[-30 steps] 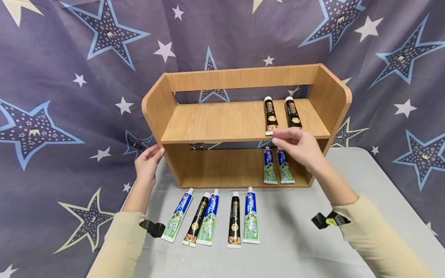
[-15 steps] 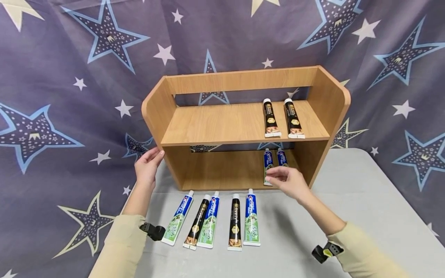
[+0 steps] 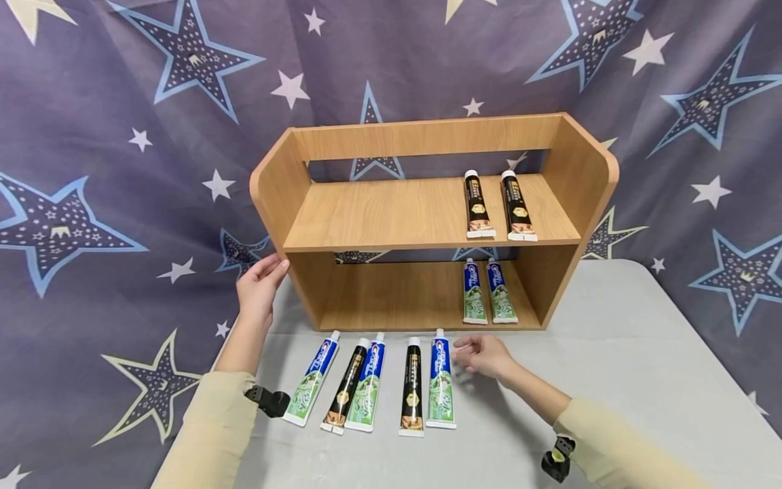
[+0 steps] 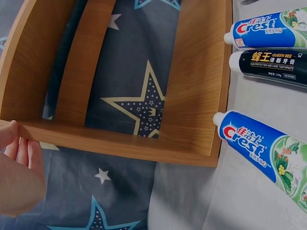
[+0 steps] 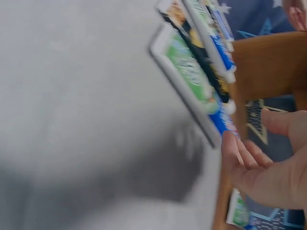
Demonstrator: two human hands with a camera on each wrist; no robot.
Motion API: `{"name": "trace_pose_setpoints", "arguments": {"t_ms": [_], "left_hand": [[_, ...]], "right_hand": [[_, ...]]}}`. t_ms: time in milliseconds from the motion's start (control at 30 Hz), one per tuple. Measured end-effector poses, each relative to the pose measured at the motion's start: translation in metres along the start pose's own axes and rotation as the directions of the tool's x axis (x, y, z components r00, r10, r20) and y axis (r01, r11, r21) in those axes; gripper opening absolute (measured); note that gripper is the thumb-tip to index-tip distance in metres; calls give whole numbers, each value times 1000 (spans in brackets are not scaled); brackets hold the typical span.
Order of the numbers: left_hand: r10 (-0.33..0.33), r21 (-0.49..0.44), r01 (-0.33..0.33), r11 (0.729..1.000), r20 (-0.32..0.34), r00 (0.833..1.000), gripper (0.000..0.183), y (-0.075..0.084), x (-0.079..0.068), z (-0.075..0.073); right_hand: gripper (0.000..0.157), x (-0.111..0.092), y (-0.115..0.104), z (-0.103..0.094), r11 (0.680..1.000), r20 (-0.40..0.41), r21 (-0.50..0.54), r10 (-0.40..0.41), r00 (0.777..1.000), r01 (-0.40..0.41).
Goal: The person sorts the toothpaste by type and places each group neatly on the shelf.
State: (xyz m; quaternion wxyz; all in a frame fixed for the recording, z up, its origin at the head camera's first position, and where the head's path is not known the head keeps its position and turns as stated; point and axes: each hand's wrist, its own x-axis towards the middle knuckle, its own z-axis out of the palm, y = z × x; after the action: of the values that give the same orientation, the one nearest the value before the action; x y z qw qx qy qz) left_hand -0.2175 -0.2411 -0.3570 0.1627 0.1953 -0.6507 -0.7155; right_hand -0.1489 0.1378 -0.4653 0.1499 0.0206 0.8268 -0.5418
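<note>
My left hand [image 3: 258,291] rests its fingertips and thumb on the outer edge of the wooden shelf's left side panel [image 4: 110,146]. My right hand [image 3: 484,356] is close over the table, just right of the rightmost blue-green Crest toothpaste tube [image 3: 441,384]. In the right wrist view the right fingers [image 5: 240,153] are relaxed, thumb apart, with fingertips overlapping that tube's cap end. A black toothpaste tube [image 3: 412,390] lies to its left. Farther left are another Crest tube [image 3: 368,387], a black tube [image 3: 347,387] and a leftmost Crest tube [image 3: 313,382].
The two-tier wooden shelf [image 3: 379,210] stands at the table's back. Two black toothpaste tubes [image 3: 477,204] lie on its upper tier at right, and two Crest tubes [image 3: 473,293] on the lower tier below them. A star-patterned curtain [image 3: 397,61] hangs behind the grey-covered table [image 3: 623,380].
My right hand has come down from the upper black tubes, past the lower tier, to beside the rightmost Crest tube on the table. The left hand stays at the shelf's side.
</note>
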Motion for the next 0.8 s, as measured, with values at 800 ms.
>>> {"name": "trace_pose_setpoints", "arguments": {"t_ms": [800], "left_hand": [[-14,-5,14,1000,19,1000,42,1,1,0]], "right_hand": [[46,5,10,50,974,-181,-175,113,977,-145]]}}
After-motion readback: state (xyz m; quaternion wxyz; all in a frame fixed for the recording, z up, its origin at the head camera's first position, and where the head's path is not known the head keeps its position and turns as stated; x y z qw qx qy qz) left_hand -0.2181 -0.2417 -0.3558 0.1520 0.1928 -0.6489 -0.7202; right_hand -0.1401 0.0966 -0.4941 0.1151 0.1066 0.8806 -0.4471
